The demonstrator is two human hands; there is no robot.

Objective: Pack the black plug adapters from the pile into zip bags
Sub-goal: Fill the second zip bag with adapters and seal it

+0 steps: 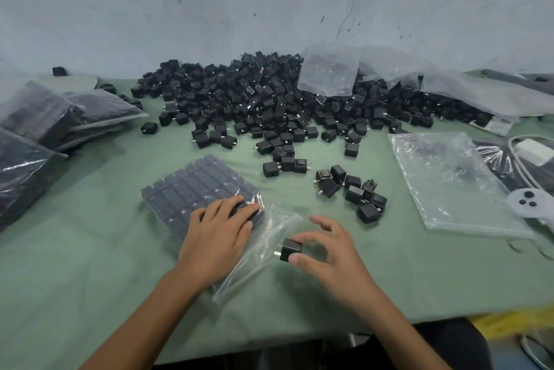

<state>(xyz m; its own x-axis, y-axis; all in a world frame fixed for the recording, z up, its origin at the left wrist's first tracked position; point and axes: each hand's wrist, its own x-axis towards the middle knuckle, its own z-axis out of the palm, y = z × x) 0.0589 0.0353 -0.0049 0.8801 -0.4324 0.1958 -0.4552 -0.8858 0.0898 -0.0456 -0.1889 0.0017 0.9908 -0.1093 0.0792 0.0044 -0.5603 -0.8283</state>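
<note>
1. Prongs are my first worry. The right hand (pixel 329 252) pinches one black adapter (pixel 292 249) between thumb and fingertips, low and just right of centre. Its metal prongs point at the slack mouth of the zip bag (pixel 198 187), and pushed in at an angle they could snag or pierce that thin film.
2. The mouth looks collapsed onto the table (pixel 90 264). The left hand (pixel 215 234) lies flat with straight fingers, pressing on the packed rows (not holding the opening), so the adapter may simply shove the plastic ahead of it.
3. The rows inside look close to full. Forcing another in could tip its neighbours out of line, and the zip might then refuse to close.
4. The grip is fingertips only. A slip would drop the adapter among the loose cluster (pixel 350 190) right of centre, which is harmless but slow.
5. The pile (pixel 269 100) across the upper middle is big, and its edge sits near the bag, so a stray elbow could scatter it.
</note>
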